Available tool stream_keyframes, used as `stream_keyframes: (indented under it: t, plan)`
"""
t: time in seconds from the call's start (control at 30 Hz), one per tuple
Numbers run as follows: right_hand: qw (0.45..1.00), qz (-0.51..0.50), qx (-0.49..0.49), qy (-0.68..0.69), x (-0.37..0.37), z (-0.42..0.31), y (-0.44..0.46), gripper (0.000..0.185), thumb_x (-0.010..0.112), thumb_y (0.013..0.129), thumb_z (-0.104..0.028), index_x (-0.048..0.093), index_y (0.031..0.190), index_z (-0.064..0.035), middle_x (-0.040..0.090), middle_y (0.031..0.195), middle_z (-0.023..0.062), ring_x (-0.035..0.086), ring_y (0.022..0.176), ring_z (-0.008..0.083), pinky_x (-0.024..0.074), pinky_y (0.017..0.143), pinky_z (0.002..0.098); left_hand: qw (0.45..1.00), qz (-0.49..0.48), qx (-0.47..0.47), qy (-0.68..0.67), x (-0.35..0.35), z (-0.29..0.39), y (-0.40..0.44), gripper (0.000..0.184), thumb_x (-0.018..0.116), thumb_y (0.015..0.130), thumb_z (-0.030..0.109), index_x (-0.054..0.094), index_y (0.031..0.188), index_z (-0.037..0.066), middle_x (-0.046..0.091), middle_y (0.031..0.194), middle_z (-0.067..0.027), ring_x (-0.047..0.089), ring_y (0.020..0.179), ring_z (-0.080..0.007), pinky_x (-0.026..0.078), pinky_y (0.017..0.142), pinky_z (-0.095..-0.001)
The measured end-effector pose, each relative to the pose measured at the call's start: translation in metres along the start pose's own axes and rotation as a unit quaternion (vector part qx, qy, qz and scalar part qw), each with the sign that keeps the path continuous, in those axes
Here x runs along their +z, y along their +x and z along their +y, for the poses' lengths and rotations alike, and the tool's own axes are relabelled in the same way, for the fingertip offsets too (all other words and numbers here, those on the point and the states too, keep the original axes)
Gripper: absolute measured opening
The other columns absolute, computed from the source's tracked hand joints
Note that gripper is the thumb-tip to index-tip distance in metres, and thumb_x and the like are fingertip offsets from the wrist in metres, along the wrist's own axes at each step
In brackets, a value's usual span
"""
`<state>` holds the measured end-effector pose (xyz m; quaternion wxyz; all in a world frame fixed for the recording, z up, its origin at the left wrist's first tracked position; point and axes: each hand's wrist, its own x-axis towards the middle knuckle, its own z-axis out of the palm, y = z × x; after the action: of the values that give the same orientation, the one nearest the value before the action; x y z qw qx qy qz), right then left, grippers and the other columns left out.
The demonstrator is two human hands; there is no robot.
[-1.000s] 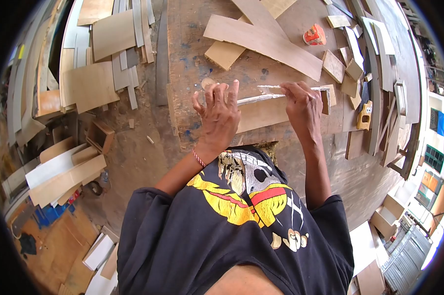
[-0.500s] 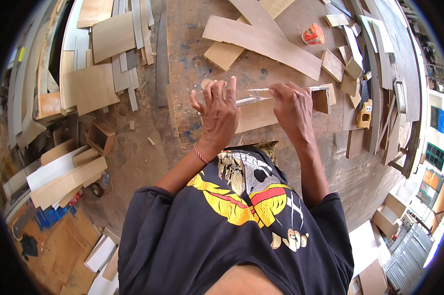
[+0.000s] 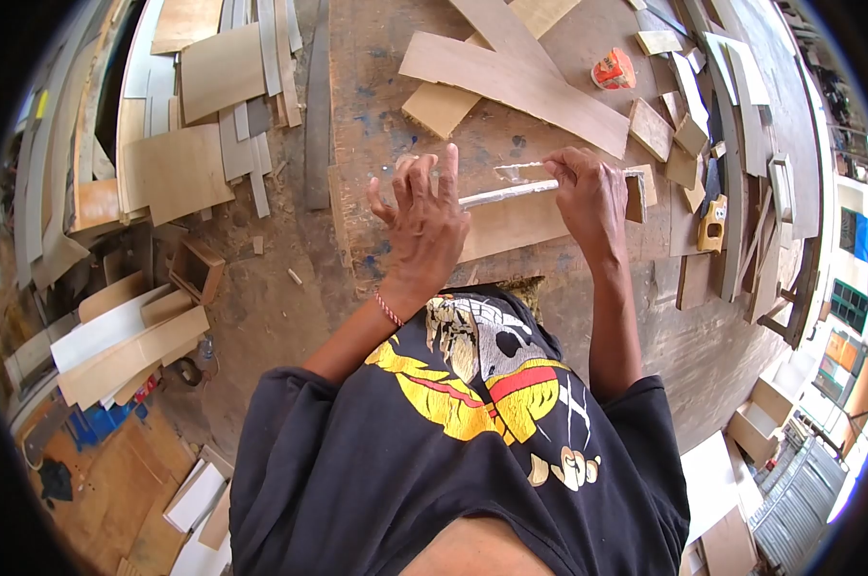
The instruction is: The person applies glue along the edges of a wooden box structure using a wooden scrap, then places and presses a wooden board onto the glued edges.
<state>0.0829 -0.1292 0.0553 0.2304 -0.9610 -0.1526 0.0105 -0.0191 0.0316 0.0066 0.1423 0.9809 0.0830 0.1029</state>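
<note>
A long, narrow wooden box [image 3: 516, 228] lies across the workbench in front of me, with a whitish wet-looking line along its upper edge. My left hand [image 3: 420, 216] grips its left end, index finger stretched forward and the other fingers bent over it; the thumb is hidden. Over the right part of the box, my right hand [image 3: 592, 197] is closed in a pinch near the whitened edge. What sits between those fingertips is too small to make out. A thin pale strip [image 3: 520, 173] shows just left of the pinch; whether the fingers touch it is unclear.
Crossed boards [image 3: 511, 86] lie beyond the box, with a red-and-white cup [image 3: 613, 69] to their right. Wood offcuts [image 3: 651, 130] and a yellow tool [image 3: 712, 223] are on the right side. Stacked panels [image 3: 221, 72] stand at left, and more scraps [image 3: 132, 336] lie lower left.
My right hand has moved a little to the right along the box, still pinched. More of the white line on the edge now shows. My left hand stays nearly where it was.
</note>
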Motion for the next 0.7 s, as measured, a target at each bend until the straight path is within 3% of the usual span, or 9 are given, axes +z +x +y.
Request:
stream_keyframes:
  t: [0.37,0.57,0.63,0.7]
  plan:
    - [0.992,-0.107,-0.007,-0.067,-0.009,-0.002,0.019,0.013,0.061,0.077,-0.016,0.07,0.08,-0.009,0.066,0.078,0.0128,0.063,0.08,0.0296,0.0418,0.078,0.0411,0.999,0.022,0.022,0.009,0.009,0.004,0.001,0.089,0.077,0.063,0.02,0.032,0.138,0.009,0.041,0.12,-0.0084,0.037,0.119,-0.0246,0.014,0.098,-0.0545]
    - [0.989,-0.144,-0.018,0.021,-0.012,-0.015,0.018,0.011,0.064,0.076,-0.015,0.07,0.08,-0.0066,0.065,0.075,0.0159,0.063,0.073,0.0322,0.0467,0.069,0.0394,0.999,0.03,0.021,0.018,0.01,0.004,0.0,0.091,0.078,0.062,0.02,0.03,0.139,0.008,0.041,0.121,-0.0098,0.037,0.119,-0.0261,0.014,0.098,-0.0548]
    - [0.987,-0.151,0.004,0.056,-0.01,-0.017,0.016,0.011,0.065,0.076,-0.015,0.07,0.081,-0.0059,0.064,0.074,0.0163,0.063,0.072,0.0324,0.0472,0.066,0.0398,0.999,0.035,0.003,-0.016,0.007,0.007,0.0,0.078,0.067,0.068,0.014,0.033,0.137,0.009,0.04,0.118,-0.0096,0.035,0.119,-0.025,0.013,0.098,-0.0562]
    - [0.989,-0.129,0.011,0.072,-0.011,-0.014,0.013,0.012,0.065,0.077,-0.016,0.07,0.082,-0.006,0.064,0.073,0.0164,0.063,0.072,0.0326,0.0472,0.065,0.0399,0.999,0.034,0.002,-0.041,-0.001,0.007,-0.002,0.08,0.068,0.067,0.014,0.032,0.138,0.009,0.039,0.119,-0.0096,0.034,0.119,-0.025,0.013,0.098,-0.0561]
